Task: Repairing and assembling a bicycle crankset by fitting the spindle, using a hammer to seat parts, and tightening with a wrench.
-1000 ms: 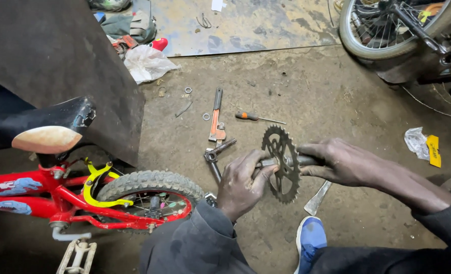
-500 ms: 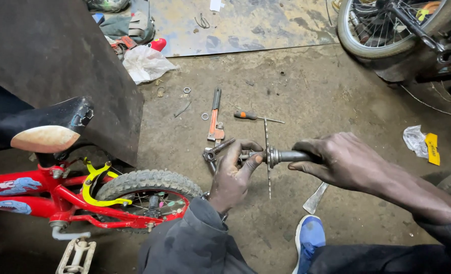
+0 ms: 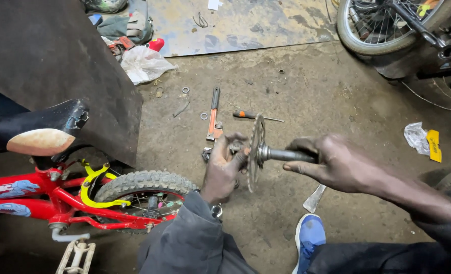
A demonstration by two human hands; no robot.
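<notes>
- The right hand (image 3: 339, 162) is wrapping its fingers around the metal crank axle (image 3: 283, 155), at the centre right of the frame, gripping it tight and hiding most of its far end.
- The left hand (image 3: 225, 165) is closing on the near side of the chainring (image 3: 256, 149), just left of centre; its fingertips are covering whatever small part sits at the hub, so I cannot make that part out.
- The chainring is showing almost edge-on, so its teeth are hard to read except along the top.
- Both are being held above the concrete floor (image 3: 306, 96), not resting on it.
- Behind the left hand an orange-handled wrench (image 3: 214, 116) is lying on the floor, its lower jaw end partly hidden by the fingers.
- A small screwdriver (image 3: 250, 115) is lying just right of the wrench, its shaft passing behind the chainring.
- A red child's bicycle (image 3: 58, 195) is running off the lower left edge, only its rear tyre and saddle showing fully.
- A larger wheel (image 3: 372, 30) is being cut off at the upper right.
- A blue shoe (image 3: 309, 238) is peeking out at the bottom, half covered by a dark sleeve.
</notes>
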